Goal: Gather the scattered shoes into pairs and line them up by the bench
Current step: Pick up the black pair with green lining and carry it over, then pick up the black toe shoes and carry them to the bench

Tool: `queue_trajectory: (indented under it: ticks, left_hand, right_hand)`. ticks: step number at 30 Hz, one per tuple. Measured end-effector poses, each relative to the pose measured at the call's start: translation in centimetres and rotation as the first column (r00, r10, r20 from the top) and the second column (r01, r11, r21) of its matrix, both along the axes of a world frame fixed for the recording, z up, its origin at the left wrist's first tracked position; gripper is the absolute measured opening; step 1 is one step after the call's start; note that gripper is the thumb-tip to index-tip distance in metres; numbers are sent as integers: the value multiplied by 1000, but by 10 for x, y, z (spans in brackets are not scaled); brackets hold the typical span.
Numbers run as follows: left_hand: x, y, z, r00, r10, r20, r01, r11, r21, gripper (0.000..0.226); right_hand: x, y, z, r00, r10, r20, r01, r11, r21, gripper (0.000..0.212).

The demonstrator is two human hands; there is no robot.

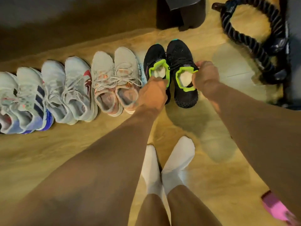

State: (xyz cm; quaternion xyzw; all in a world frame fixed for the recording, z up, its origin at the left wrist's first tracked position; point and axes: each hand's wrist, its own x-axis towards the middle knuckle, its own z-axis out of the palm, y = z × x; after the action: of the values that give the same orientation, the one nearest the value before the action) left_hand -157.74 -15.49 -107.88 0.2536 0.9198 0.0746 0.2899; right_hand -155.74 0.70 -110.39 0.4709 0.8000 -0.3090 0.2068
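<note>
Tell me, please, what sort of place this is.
Probably a gym or home workout room: a thick black braided battle rope lies on the pale wooden floor, and grey mesh running shoes stand paired in a row beside black knit trainers with neon-green collars.

One wide-angle camera on the person's head looks forward and steeply down at the pale wooden floor [48, 147]. It is close enough that both outstretched forearms cross the frame from the bottom edge. The left hand [153, 93] and right hand [206, 77] meet the black knit sneakers with lime-green collars [179, 56] near centre. The white-socked feet [179, 160] lie directly below (edges bow outward).
</note>
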Motion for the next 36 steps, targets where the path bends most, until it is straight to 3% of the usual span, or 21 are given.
queue_trajectory:
  ticks: [5,9,15,18,21,25,31,36]
  left_hand:
    - [10,-18,-40,990,141,15,-141,989,46,23]
    - [13,-18,-51,991,120,-52,-111,982,151,35]
    - [19,-16,-48,982,189,12,-190,978,86,23]
    - [17,-8,-49,980,142,138,-144,990,0,27]
    - [9,-2,-55,947,170,272,-143,983,-117,30]
    - [8,0,-49,943,141,303,-114,988,-103,22]
    - [-2,-4,4,898,164,407,-123,984,-126,46]
    - [-17,-27,127,961,160,226,-134,983,-127,47]
  right_hand:
    - [-7,9,-33,998,59,-21,-56,994,89,31]
    - [1,1,-40,996,43,-81,-34,993,113,39]
    - [-6,-20,-44,994,41,-99,-25,987,159,47]
    - [-13,-15,-48,996,75,-49,-69,990,123,49]
    - [-17,-7,-48,974,214,78,-218,975,42,53]
    - [-20,-12,-37,919,353,177,-358,934,-4,64]
    - [-7,-48,28,844,483,234,-491,871,-29,55]
    - [2,-95,160,740,669,66,-672,737,67,46]
